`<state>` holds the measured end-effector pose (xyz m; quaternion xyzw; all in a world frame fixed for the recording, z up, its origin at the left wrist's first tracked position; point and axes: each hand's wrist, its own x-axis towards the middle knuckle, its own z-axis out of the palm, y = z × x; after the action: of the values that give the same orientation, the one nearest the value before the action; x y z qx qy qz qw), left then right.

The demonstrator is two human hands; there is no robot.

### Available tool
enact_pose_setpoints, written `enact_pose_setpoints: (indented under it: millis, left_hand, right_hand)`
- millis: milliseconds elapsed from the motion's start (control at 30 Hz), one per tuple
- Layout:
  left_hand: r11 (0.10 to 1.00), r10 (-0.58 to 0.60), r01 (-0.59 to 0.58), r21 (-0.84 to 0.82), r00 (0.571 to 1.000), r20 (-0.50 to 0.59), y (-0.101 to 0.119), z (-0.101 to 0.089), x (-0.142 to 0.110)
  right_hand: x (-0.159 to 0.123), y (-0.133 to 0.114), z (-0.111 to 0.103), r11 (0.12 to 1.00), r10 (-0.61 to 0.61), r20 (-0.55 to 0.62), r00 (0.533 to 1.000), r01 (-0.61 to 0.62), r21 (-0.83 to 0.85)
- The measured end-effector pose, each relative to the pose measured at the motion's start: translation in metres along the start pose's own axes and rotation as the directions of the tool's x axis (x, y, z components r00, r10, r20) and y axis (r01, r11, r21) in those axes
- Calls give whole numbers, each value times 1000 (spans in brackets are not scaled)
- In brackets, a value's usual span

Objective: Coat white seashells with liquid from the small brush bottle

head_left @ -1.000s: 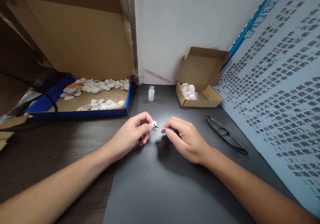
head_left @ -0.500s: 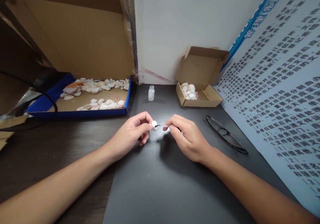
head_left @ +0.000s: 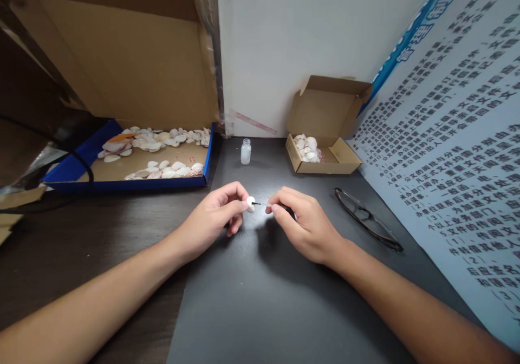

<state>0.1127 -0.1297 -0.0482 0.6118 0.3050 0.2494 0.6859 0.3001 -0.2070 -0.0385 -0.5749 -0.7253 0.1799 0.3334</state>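
Your left hand (head_left: pixel 221 209) pinches a small white shell (head_left: pixel 250 206) between thumb and forefinger, the tips closed on its left side and the other fingers curled below. The shell is near the middle of your view, held just above the dark grey mat (head_left: pixel 244 310). Your right hand (head_left: pixel 303 220) faces it with thumb and forefinger pressed together on a thin brush (head_left: pixel 262 205) – its pale shaft runs leftward out of your fingertips to a dark tip, and a black part shows behind your thumb. That tip lies at the shell's face, seemingly touching, though it is too small to be sure. Your two hands stay apart, bridged only by the brush.

Beyond them, a small bottle (head_left: pixel 246 154) with whitish contents stands upright on the mat. To its left, a blue-sided box (head_left: pixel 170 184) holds many shells and an orange piece (head_left: pixel 122 137), its brown lid raised. To the bottle's right, a smaller cardboard box (head_left: pixel 329 167), lid up, holds more shells at its left end. Black-framed glasses (head_left: pixel 363 212) lie right of your right hand, near a printed sheet (head_left: pixel 447 190).
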Motion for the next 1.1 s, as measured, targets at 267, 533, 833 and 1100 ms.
enact_pose_setpoints:
  millis: [267, 533, 833, 1100]
  left_hand:
    - [1000, -1, 1, 7, 1000, -1, 0, 0, 0]
    - [1000, -5, 5, 1, 1000, 1, 1, 1, 0]
    - [1000, -17, 17, 13, 1000, 7, 3, 2, 0]
    - [1000, -13, 13, 18, 1000, 6, 4, 2, 0]
  right_hand:
    - [3, 2, 1, 1000, -3, -1, 1000, 3, 8]
    - [1, 2, 0, 1000, 2, -27, 1000, -3, -6]
    - [1, -1, 0, 999, -46, -61, 997, 45, -4]
    - [1, -1, -1, 999, -34, -50, 998, 34, -8]
